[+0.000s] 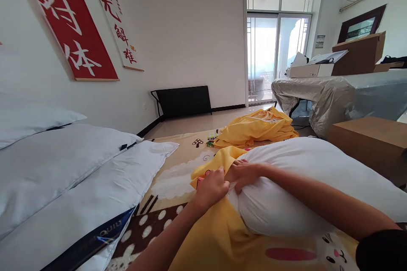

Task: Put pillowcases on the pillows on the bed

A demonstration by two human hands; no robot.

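You seem to be fitting the pillow (318, 165) into the cover (219, 230) partly under it.
Your left hand (212, 187) grips the cover's bunched edge; your right hand (245, 173), its hold unclear, is on the pillow's end. Next likely calls for keeping that edge taut.

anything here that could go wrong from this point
The yellow cloth might slip from the left hand, which seems to grip it only near an edge.

The white pillow might bunch up where the right hand presses on it.

The pillow's far end could bump the cardboard box at the right if it swings.
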